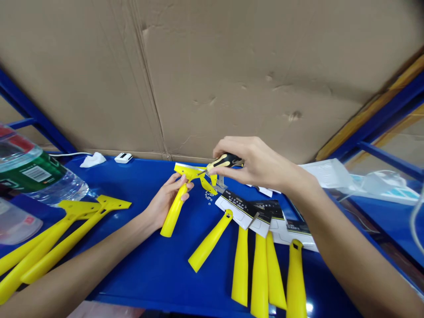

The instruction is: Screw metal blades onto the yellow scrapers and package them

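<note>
My left hand [170, 197] is closed around the neck of a yellow scraper [172, 216], whose wide head with a metal blade points away from me. In my right hand [243, 157] is a black and cream screwdriver [223, 162], its shaft angled down to the right end of the scraper head. Just beyond lie loose yellow head pieces [208, 186] and metal blades [225, 186]. Several tiny nuts or washers [209, 197] are scattered on the blue table [142, 260]. The exact contact at the screwdriver tip is too small to make out.
Yellow handles [211, 240] and black-and-white cards [236, 210] are spread at the front right. Yellow scraper bodies [82, 212] and a large water bottle [36, 170] stand at the left. A white tissue [93, 160] and small white device [123, 157] sit by the cardboard wall [212, 79].
</note>
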Demonstrator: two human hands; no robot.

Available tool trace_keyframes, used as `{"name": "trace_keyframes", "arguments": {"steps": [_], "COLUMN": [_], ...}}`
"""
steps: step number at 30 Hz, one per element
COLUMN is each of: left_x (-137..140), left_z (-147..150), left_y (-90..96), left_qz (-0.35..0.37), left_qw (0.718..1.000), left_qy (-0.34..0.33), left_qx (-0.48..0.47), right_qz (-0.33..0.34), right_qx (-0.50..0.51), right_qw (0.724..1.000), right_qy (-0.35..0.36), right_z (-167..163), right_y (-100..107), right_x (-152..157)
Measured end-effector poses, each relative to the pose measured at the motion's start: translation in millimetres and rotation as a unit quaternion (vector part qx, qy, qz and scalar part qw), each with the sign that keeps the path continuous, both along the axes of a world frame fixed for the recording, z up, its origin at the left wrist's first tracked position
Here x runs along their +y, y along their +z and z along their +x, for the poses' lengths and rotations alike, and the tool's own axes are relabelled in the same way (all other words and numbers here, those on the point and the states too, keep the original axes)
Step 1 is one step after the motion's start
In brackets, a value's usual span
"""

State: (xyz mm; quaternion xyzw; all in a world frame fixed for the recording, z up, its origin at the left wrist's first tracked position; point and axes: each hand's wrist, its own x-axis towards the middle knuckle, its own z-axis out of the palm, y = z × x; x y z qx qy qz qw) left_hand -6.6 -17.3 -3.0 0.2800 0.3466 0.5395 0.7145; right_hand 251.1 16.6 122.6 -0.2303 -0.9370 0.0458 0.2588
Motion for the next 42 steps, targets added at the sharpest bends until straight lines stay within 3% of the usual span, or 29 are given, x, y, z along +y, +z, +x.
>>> {"name": "trace_keyframes", "arguments": {"steps": [4, 11, 16, 22, 28, 33, 39, 42], "left_x": [1, -1, 1, 1, 1, 0, 1, 1], "left_z": [-1, 1, 0, -1, -1, 0, 0, -1], "left_y": [1.4, 2.4, 2.4, 2.6, 1.3, 0.2, 0.2, -1.1], "left_qz": [-0.009, -0.013, -0.013, -0.011, -0.016, -0.02, -0.02, -0.015], "left_qw": [1.0, 1.0, 1.0, 1.0, 1.0, 1.0, 1.0, 1.0], "left_qy": [0.01, 0.004, 0.006, -0.003, -0.001, -0.002, 0.003, -0.003], "left_qx": [-0.007, -0.01, -0.014, -0.018, -0.024, -0.016, -0.012, -0.015], "right_qz": [-0.042, 0.002, -0.03, 0.001, -0.032, -0.017, -0.059, -0.039], "right_qx": [0.019, 0.026, 0.026, 0.019, 0.035, 0.02, 0.015, 0.023], "right_qw": [0.998, 1.0, 0.998, 1.0, 0.999, 0.998, 0.998, 0.998], "right_qy": [0.041, 0.002, 0.045, -0.009, 0.024, -0.049, -0.004, -0.038], "right_z": [-1, -3, -4, -2, -2, -2, 0, -1], "right_y": [0, -4, -5, -6, -5, -9, -7, -8], "right_x": [0, 3, 3, 7, 7, 9, 9, 9]}}
